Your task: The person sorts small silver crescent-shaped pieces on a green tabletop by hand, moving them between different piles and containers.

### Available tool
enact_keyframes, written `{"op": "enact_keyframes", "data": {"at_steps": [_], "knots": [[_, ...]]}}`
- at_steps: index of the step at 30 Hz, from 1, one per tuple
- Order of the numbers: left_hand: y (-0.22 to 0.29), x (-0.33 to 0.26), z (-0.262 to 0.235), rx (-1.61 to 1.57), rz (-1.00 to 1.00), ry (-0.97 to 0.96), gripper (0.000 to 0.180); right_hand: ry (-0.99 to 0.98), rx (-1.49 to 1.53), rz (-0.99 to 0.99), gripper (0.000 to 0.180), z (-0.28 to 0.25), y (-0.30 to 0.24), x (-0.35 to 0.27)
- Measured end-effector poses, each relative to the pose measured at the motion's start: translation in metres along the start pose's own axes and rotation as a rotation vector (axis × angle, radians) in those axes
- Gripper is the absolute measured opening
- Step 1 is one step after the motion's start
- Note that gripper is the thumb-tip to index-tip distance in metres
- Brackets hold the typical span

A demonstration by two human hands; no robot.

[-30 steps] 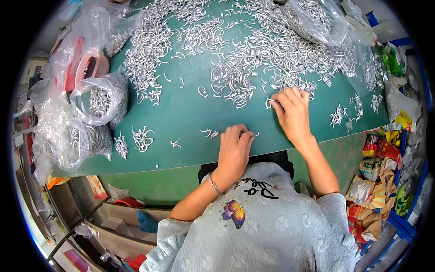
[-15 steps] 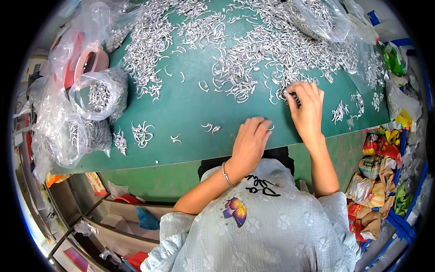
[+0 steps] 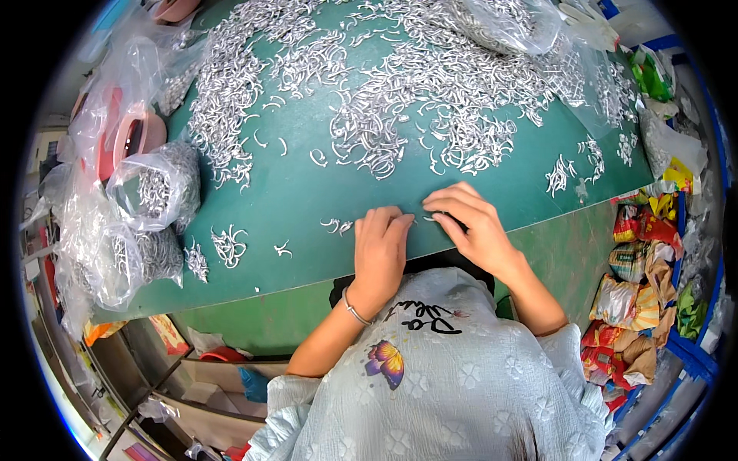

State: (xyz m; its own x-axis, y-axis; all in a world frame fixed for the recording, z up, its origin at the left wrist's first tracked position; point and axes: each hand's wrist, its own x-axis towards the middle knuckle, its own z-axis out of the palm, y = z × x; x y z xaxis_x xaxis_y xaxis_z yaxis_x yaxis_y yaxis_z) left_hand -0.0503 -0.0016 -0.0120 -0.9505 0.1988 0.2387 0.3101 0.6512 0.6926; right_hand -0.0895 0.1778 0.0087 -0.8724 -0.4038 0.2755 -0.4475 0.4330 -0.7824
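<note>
Heaps of small curved silver metal pieces (image 3: 369,127) lie across the green table (image 3: 307,180). Close to the near edge, my left hand (image 3: 380,247) is closed, thumb against fingers, with the tip of a metal piece (image 3: 416,220) showing at its fingertips. Facing it from the right, my right hand (image 3: 475,229) has curled fingers and a bent thumb; another small silver piece (image 3: 428,218) shows at its thumb tip. A short gap separates the two hands. Just left of my left hand lies a small cluster of pieces (image 3: 336,227).
Clear plastic bags of metal pieces (image 3: 157,188) stand at the left beside a pink container (image 3: 144,134). A larger clear bag (image 3: 511,27) lies at the far right. Smaller piles (image 3: 228,246) sit along the near left edge, and colourful packets (image 3: 626,303) fill a rack at the right.
My right hand has come from the heap toward the near edge, beside my left hand. My left hand has shifted slightly left. The whole view has also shifted.
</note>
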Motion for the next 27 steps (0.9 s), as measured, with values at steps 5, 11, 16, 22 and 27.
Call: {"op": "enact_keyframes", "data": {"at_steps": [5,11,16,22,27], "knots": [[-0.001,0.003,0.004,-0.035,0.006,0.087,0.018,-0.035,-0.318,-0.009,0.015,-0.009,0.009,-0.017],[0.004,0.000,0.005,-0.026,0.004,0.058,0.020,0.350,-0.774,0.212,0.015,-0.058,0.042,-0.036],[0.008,0.009,0.013,-0.064,0.060,0.046,0.021,0.440,-0.709,0.218,0.014,-0.060,0.042,0.011],[0.015,0.011,0.013,-0.053,0.017,0.015,0.020,0.287,-0.714,0.258,0.010,-0.052,0.058,0.022],[0.015,0.011,0.013,-0.045,0.019,0.009,0.020,0.319,-0.759,0.278,0.012,-0.048,0.044,0.019]]}}
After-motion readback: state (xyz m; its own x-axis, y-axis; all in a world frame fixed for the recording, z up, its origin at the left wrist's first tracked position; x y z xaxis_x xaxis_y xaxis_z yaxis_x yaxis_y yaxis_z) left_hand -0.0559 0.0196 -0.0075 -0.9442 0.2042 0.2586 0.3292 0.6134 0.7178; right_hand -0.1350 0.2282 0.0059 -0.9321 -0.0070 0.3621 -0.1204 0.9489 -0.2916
